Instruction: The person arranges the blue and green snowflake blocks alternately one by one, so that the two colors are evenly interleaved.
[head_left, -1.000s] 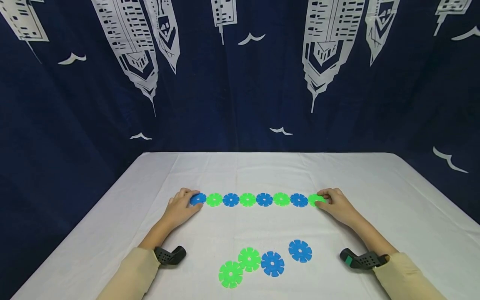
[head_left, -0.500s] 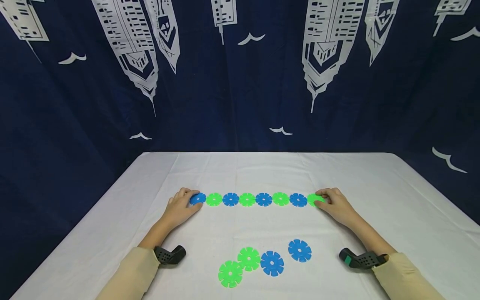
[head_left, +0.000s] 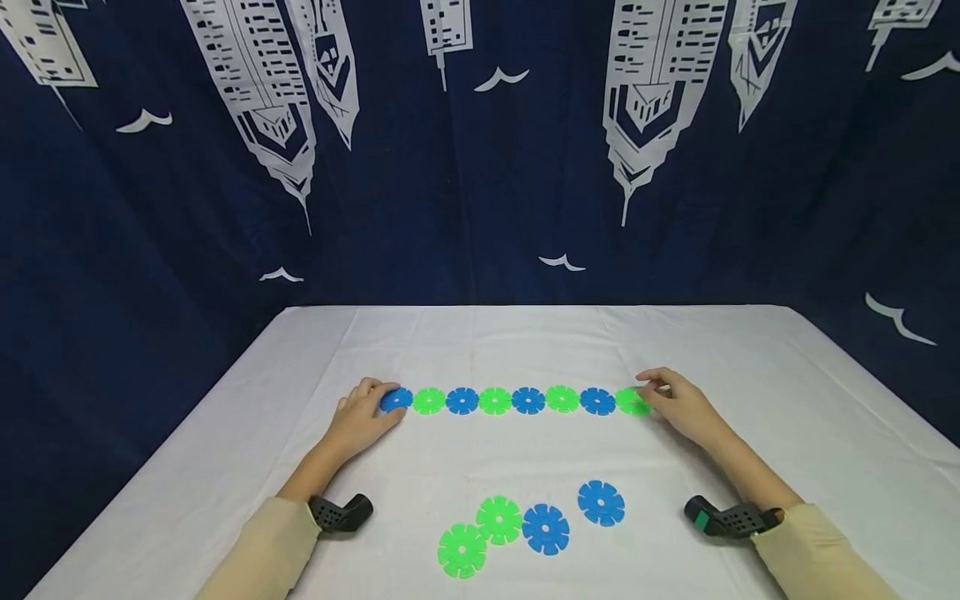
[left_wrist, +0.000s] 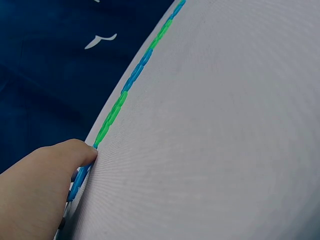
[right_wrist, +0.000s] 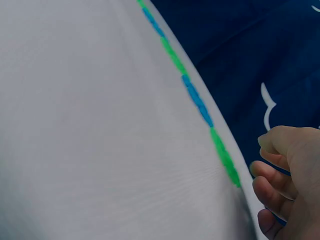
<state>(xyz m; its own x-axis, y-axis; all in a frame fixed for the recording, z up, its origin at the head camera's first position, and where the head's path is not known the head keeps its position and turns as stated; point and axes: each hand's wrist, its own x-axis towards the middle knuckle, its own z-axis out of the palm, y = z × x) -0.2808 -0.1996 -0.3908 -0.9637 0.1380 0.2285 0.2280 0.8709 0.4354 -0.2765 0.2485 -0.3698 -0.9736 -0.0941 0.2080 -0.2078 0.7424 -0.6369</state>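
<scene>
A straight row of blue and green notched interlocking discs (head_left: 495, 401) in alternating colours runs across the white table. At its left end my left hand (head_left: 361, 418) holds a blue disc (head_left: 395, 400) between thumb and fingers; the left wrist view shows the thumb (left_wrist: 80, 154) at the disc's near edge. By the right end, my right hand (head_left: 682, 408) hovers just beside the last green disc (head_left: 632, 402), fingers loosely bent with nothing between them. In the right wrist view its fingers are off that disc.
Nearer the front lie two green discs (head_left: 462, 551), their edges meeting, and two blue discs (head_left: 601, 503), all loose. The white cloth-covered table (head_left: 375, 342) ends at a dark blue patterned curtain (head_left: 465, 200) behind. Each wrist wears a black camera band (head_left: 341, 512).
My right hand has let go of the green disc at the right end and lifted slightly up and to the right. The left hand and the row have stayed in place.
</scene>
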